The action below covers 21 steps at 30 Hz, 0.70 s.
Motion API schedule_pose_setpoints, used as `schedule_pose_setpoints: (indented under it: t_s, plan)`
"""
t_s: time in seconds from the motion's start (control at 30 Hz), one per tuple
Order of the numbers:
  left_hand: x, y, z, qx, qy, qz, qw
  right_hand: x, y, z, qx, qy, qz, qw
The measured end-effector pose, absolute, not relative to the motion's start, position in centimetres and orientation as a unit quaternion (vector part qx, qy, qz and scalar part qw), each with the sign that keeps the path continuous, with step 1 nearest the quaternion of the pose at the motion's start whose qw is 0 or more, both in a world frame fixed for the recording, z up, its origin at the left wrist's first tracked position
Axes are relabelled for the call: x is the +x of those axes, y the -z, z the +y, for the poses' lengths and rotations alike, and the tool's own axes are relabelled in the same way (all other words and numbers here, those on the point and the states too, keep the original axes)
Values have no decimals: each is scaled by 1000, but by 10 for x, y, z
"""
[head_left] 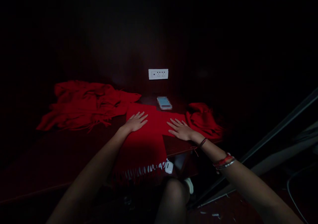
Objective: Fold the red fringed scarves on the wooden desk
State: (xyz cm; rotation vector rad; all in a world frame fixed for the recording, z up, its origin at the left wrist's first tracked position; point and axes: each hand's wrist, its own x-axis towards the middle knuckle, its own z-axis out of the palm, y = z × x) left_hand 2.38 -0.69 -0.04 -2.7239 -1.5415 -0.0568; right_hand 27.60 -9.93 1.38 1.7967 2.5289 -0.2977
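A red scarf (146, 144) lies spread over the dark table, its fringed end hanging over the front edge. Flat on its upper left part rests my left hand (136, 121), fingers spread, a ring on one finger. My right hand (181, 130) is pressed flat, fingers apart, on a strip of the red cloth reaching right. Beyond that hand, bunched red cloth (202, 119) continues the strip or lies against it; I cannot tell which. To the left is a crumpled heap of red fringed cloth (89, 105). Neither hand grips anything.
Behind the scarf lies a blurred, light-blue flat object (164, 103). A white socket panel (158, 74) is on the dark wall. Below the table edge, a small white case (169, 167) shows beside the fringe. My knee (174, 191) is under the table; a pale cable (289, 187) runs at right.
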Motion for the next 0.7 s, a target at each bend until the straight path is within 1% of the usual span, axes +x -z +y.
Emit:
schedule_pose_setpoints:
  t_s: [0.07,0.13,0.2,0.3,0.37,0.47,0.57,0.7]
  plan:
    - [25,1,-10,-878,48,-475,34,270,-22,-96,587,119,800,23]
    - [26,0,-14,-890,76,-445,68,256,-27,-91,578,111,809,-14]
    - [26,-3,-18,-899,94,-416,98,239,-26,-88,535,90,838,-57]
    - [18,-12,-30,-908,103,-384,134,225,-15,-88,447,64,888,-82]
    - [8,-19,-40,-918,100,-359,135,226,-8,-91,414,26,901,-124]
    - [-10,-28,-53,-940,75,-315,111,232,-6,-96,378,-31,905,-194]
    - [-22,-34,-57,-945,47,-302,114,232,-10,-99,346,-55,914,-203]
    - [-28,-38,-52,-934,16,-323,150,226,-12,-100,348,-77,914,-194]
